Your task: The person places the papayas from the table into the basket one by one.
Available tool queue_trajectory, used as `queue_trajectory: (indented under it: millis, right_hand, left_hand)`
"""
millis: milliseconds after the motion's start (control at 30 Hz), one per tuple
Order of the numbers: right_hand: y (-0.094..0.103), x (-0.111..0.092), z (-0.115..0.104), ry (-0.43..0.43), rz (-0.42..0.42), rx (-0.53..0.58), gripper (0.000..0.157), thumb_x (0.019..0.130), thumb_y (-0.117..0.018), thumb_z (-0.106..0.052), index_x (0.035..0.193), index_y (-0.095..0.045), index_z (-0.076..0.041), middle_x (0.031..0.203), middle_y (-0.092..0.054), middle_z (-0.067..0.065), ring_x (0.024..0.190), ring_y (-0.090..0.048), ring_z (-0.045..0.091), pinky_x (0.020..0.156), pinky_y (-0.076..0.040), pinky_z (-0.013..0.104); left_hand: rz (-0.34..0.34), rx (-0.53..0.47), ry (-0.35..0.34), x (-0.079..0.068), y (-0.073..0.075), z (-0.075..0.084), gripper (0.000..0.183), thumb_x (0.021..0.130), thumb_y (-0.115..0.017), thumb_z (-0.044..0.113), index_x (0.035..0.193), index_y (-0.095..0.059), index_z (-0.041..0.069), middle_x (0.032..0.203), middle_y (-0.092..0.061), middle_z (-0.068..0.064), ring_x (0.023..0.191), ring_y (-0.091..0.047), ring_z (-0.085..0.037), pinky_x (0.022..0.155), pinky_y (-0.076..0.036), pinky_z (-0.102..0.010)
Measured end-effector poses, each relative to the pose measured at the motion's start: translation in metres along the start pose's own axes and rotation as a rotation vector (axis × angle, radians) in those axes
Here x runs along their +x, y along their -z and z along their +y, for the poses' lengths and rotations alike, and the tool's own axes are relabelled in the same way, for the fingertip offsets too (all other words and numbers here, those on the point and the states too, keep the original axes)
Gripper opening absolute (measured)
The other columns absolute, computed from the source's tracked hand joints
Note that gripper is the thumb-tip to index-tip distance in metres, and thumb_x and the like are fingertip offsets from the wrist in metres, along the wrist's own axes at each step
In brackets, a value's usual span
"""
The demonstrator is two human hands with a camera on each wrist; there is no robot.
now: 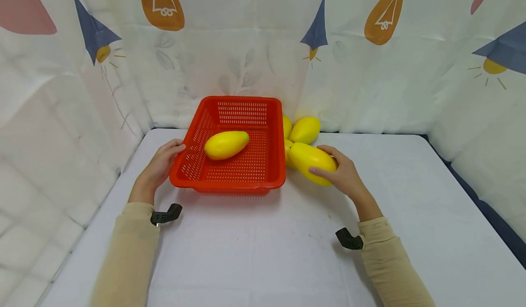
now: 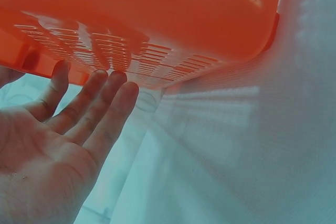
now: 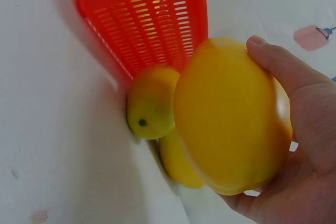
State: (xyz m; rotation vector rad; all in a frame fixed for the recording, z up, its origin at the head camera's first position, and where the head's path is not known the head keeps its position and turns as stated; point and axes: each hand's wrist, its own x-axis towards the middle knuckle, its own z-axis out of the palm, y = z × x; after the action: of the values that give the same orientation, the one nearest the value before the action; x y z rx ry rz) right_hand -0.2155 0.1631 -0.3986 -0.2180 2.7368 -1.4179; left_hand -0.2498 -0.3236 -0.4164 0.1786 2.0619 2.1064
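Observation:
A red plastic basket (image 1: 232, 191) with slotted walls stands on the white table, one yellow mango (image 1: 226, 145) lying inside. At its left side is my left hand (image 1: 162, 163), the fingertips touching the rim in the head view. From the left wrist view, the fingers (image 2: 109, 113) look fairly straight against the basket's outer wall (image 2: 157, 14). My right hand (image 1: 343, 172) grips another mango (image 1: 312, 161) between thumb and fingers, to the right of the basket. In the right wrist view this held mango (image 3: 233, 116) partly covers two more.
Behind the held fruit, a mango (image 1: 306, 130) lies near the table's back edge, with others (image 1: 286, 126) partly hidden by the basket. A patterned white curtain (image 1: 255, 46) hangs behind the table (image 1: 255, 252) and along its sides.

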Motion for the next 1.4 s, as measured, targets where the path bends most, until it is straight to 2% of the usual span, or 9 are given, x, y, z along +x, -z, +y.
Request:
queue_trajectory:
  millis: [300,467,767,1033,1400]
  right_hand:
    - [0.002,-0.002,-0.005,0.002,0.001,0.012,0.071,0.082,-0.072,-0.049,0.143,-0.042,-0.028,0.139,-0.048,0.006,0.113,-0.048,0.028,0.091,-0.043,0.043]
    - [0.003,-0.003,-0.006,0.021,0.012,0.012,0.07,0.082,-0.072,-0.05,0.142,-0.043,-0.03,0.137,-0.05,0.006,0.111,-0.049,0.028,0.09,-0.043,0.041]
    - [0.007,-0.007,-0.005,0.026,0.036,-0.001,0.069,0.081,-0.073,-0.05,0.141,-0.043,-0.032,0.136,-0.051,0.004,0.109,-0.05,0.026,0.087,-0.044,0.039]
    - [0.008,-0.005,-0.014,0.059,0.032,0.012,0.066,0.083,-0.073,-0.045,0.141,-0.043,-0.033,0.134,-0.052,0.005,0.107,-0.05,0.026,0.084,-0.045,0.037]
    - [0.008,0.001,-0.025,0.092,0.027,-0.034,0.071,0.081,-0.073,-0.048,0.142,-0.043,-0.03,0.142,-0.048,0.003,0.111,-0.049,0.028,0.091,-0.045,0.044]
  left_hand:
    - [0.012,-0.002,-0.008,-0.001,0.0,0.002,0.015,0.103,-0.044,0.028,0.109,-0.052,0.017,0.1,-0.061,0.004,0.09,-0.06,-0.009,0.077,-0.054,-0.019]
    - [0.003,-0.027,-0.016,-0.001,0.001,0.002,0.015,0.103,-0.044,0.026,0.11,-0.051,0.014,0.099,-0.06,0.004,0.089,-0.06,-0.009,0.076,-0.054,-0.018]
    - [0.014,0.035,0.011,0.001,-0.004,0.001,0.019,0.102,-0.044,0.03,0.113,-0.05,0.014,0.104,-0.059,0.004,0.094,-0.058,-0.009,0.079,-0.053,-0.018]
    - [0.011,0.031,0.021,0.0,-0.005,0.001,0.022,0.102,-0.045,0.031,0.114,-0.048,0.012,0.103,-0.06,0.003,0.093,-0.06,-0.01,0.079,-0.053,-0.018]
    - [0.012,-0.002,-0.003,-0.003,-0.004,0.002,0.017,0.103,-0.044,0.028,0.11,-0.05,0.013,0.099,-0.061,0.004,0.089,-0.06,-0.009,0.077,-0.054,-0.018]
